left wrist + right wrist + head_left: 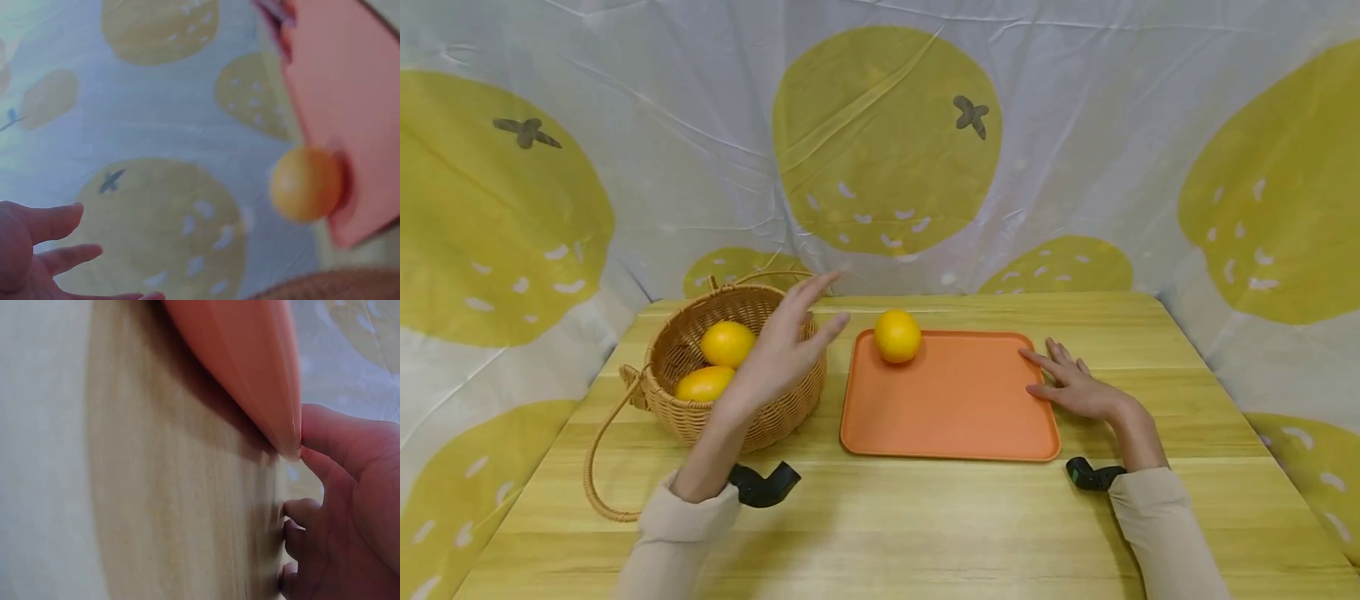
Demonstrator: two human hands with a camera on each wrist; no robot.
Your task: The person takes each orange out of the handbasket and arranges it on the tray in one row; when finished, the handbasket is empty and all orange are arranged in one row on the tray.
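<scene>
A left hand (778,350) hovers with spread, empty fingers above a wicker basket (737,417). One orange (897,336) sits at the tray's (951,408) far left corner and might roll off if bumped. The right hand (1075,385) rests flat against the tray's right edge.

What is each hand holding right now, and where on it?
Nothing is held. The left hand hangs open above the basket; the right hand rests flat, fingers touching the tray at its right edge.

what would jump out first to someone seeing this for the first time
Probably the orange tray in the middle of the wooden table, with one orange at its far left corner. Next, the wicker basket to its left holding two more oranges, with the open left hand raised above it. The right hand rests against the tray's right edge.
</scene>
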